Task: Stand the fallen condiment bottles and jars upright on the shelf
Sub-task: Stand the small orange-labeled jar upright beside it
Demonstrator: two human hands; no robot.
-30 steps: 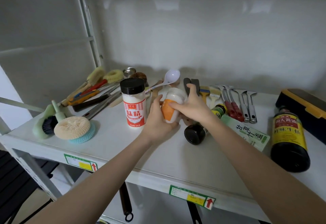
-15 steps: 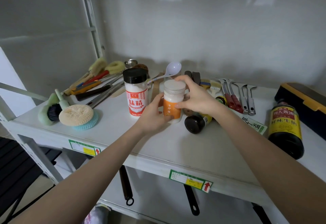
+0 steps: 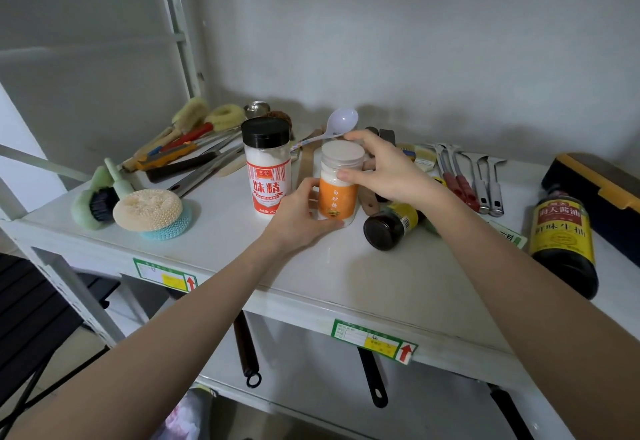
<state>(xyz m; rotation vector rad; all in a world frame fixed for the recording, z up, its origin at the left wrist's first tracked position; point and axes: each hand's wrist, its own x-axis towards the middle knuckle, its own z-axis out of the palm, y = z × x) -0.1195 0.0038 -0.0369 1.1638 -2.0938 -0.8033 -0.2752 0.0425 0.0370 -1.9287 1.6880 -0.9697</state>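
An orange-labelled sugar jar (image 3: 337,197) with a white lid stands upright on the white shelf (image 3: 363,277). My left hand (image 3: 298,214) wraps its lower left side. My right hand (image 3: 384,171) holds its lid and neck from the right. Just to the left stands an upright red-labelled jar (image 3: 267,176) with a black cap. A small dark jar (image 3: 391,223) with a black lid lies on its side under my right wrist. A large soy sauce bottle (image 3: 562,242) lies fallen at the far right.
Brushes and knives (image 3: 180,148) lie at the back left, a loofah scrubber (image 3: 149,211) and green brush (image 3: 93,197) at the front left. A white spoon (image 3: 337,124) and metal utensils (image 3: 474,180) lie behind. A black and yellow box (image 3: 602,190) sits far right.
The sugar jar was tilted in both hands a second ago; it now stands upright on the shelf beside the red-labelled jar, with both hands still on it.
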